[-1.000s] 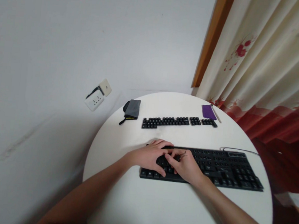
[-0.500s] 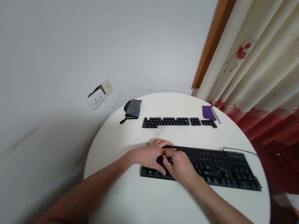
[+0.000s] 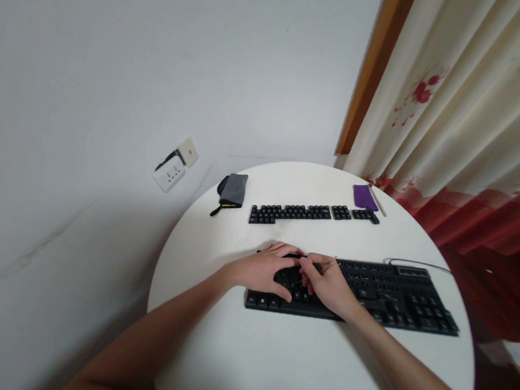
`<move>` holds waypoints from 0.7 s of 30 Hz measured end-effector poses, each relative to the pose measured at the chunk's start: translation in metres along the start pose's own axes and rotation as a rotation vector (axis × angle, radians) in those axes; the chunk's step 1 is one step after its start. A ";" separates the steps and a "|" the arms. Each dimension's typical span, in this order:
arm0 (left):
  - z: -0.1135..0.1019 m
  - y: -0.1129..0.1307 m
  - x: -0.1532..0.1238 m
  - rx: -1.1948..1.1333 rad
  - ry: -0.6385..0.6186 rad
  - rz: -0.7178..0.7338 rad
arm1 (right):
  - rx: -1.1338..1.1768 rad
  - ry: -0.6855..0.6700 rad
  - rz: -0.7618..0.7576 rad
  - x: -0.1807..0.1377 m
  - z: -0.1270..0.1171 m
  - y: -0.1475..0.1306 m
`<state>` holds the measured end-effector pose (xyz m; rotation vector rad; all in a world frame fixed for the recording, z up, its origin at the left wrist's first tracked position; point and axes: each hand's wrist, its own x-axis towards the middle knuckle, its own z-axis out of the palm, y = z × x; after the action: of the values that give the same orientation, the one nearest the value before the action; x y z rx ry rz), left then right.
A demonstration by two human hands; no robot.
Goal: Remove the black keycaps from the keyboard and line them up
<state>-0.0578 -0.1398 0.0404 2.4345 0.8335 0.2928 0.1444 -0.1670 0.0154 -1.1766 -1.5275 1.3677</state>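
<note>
The black keyboard [image 3: 392, 294] is lying nearest on the white counter [image 3: 246, 351]; the left hand [image 3: 266, 271], its grip wide, is covering the left end, while the right hand [image 3: 328, 281] is pinching narrowly over the keys (on what, I cannot tell). Beyond, loose black keycaps [image 3: 310, 213] are sitting in rows, their legends too small for reading, with a grey pouch [image 3: 234, 188] and purple cloth [image 3: 363, 197] lying farther back.

keyboard [image 3: 397, 297] partly hidden, curtain [image 3: 471, 116] cut off
</note>
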 end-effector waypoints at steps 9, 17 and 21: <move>0.012 0.005 0.011 -0.256 0.252 -0.043 | -0.019 0.162 -0.168 -0.001 -0.007 -0.008; 0.016 0.011 0.010 -0.380 0.389 -0.122 | -0.020 0.191 -0.198 -0.004 -0.004 -0.012; 0.018 0.010 0.012 -0.556 0.371 -0.143 | -0.040 0.204 -0.200 -0.006 -0.002 -0.012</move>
<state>-0.0373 -0.1467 0.0310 1.8176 0.9257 0.8204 0.1466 -0.1722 0.0283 -1.1170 -1.4876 1.0575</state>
